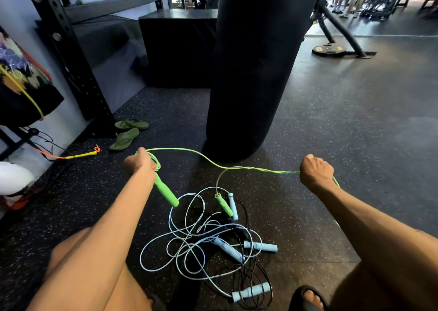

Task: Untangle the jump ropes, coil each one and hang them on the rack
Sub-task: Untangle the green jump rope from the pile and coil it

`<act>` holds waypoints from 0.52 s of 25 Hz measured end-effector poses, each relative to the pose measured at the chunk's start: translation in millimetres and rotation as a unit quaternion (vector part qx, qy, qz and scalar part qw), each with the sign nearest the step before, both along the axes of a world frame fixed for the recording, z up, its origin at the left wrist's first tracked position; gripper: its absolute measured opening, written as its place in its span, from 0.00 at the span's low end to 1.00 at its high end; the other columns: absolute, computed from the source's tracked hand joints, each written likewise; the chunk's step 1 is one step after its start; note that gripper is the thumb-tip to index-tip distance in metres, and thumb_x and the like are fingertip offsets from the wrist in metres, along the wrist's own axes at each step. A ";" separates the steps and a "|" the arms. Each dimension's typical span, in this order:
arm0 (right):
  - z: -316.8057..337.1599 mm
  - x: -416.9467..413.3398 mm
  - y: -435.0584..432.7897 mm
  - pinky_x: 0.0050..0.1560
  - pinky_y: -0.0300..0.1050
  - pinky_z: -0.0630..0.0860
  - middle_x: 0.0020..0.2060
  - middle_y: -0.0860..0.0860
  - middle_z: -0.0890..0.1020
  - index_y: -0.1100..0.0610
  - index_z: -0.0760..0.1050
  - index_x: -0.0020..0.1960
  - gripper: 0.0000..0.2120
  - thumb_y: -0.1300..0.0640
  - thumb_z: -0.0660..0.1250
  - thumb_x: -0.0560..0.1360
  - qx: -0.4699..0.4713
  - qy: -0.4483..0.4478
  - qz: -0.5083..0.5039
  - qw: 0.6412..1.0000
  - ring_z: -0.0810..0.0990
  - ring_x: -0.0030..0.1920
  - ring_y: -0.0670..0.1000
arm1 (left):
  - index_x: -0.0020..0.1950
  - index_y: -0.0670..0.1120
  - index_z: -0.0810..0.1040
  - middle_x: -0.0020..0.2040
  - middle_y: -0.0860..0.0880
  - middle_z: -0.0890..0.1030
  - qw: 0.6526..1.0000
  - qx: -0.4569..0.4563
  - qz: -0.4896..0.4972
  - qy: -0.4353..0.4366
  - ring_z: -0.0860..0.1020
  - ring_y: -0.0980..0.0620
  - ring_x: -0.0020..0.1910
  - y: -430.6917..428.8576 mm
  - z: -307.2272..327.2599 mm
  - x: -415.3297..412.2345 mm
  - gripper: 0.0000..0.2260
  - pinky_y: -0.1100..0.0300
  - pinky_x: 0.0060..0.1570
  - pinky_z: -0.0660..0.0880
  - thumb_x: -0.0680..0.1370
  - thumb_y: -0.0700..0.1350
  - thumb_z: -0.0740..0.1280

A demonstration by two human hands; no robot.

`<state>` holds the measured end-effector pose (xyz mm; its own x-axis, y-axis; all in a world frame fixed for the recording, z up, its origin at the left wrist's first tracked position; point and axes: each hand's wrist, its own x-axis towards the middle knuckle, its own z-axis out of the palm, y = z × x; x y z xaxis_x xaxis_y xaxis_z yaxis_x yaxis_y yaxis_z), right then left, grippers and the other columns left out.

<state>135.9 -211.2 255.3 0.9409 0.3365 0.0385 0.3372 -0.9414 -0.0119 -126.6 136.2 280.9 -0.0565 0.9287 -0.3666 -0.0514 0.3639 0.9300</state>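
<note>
My left hand grips a small coil of the green jump rope together with one green handle, which points down toward the floor. The green cord stretches taut to my right hand, which holds it in a fist. The second green handle hangs over a tangled pile on the floor. That pile holds light blue jump ropes with several blue handles and a thin black rope wound through them.
A black punching bag hangs just beyond the ropes. A black steel rack stands at the left wall, with green flip-flops and an orange-yellow rope on the floor beside it. A black box sits behind. My knees frame the pile.
</note>
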 end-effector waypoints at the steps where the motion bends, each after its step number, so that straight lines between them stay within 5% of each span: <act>1: -1.7 -5.2 4.5 0.56 0.56 0.76 0.56 0.61 0.80 0.63 0.72 0.58 0.10 0.62 0.58 0.78 -0.004 0.008 0.014 1.000 0.79 0.57 0.63 | 0.33 0.43 0.64 0.23 0.47 0.68 0.999 -0.001 -0.041 -0.027 0.62 0.56 0.14 -5.6 0.8 3.3 0.12 0.70 0.17 0.55 0.76 0.39 0.60; 4: 0.1 -18.7 22.2 0.60 0.57 0.72 0.59 0.59 0.79 0.60 0.71 0.62 0.13 0.59 0.62 0.78 -0.033 0.056 0.065 0.996 0.77 0.61 0.62 | 0.32 0.48 0.58 0.16 0.55 0.58 0.963 -0.022 -0.249 -0.098 0.56 0.59 0.13 -26.0 10.1 13.5 0.19 0.71 0.17 0.51 0.81 0.41 0.60; 8: 3.2 -34.6 52.5 0.59 0.54 0.74 0.60 0.59 0.78 0.58 0.69 0.65 0.18 0.61 0.63 0.76 0.026 0.129 0.186 0.974 0.77 0.61 0.60 | 0.32 0.49 0.60 0.20 0.55 0.56 0.857 -0.033 -0.504 -0.105 0.55 0.59 0.17 -62.3 23.8 20.0 0.18 0.65 0.19 0.53 0.82 0.45 0.60; 13: 13.0 -81.4 90.5 0.66 0.47 0.72 0.64 0.56 0.78 0.57 0.67 0.72 0.30 0.57 0.73 0.73 0.207 0.227 0.346 0.886 0.77 0.65 0.54 | 0.31 0.49 0.62 0.22 0.54 0.56 0.775 -0.074 -0.618 -0.108 0.54 0.58 0.19 -85.8 31.6 24.2 0.20 0.63 0.23 0.51 0.83 0.49 0.59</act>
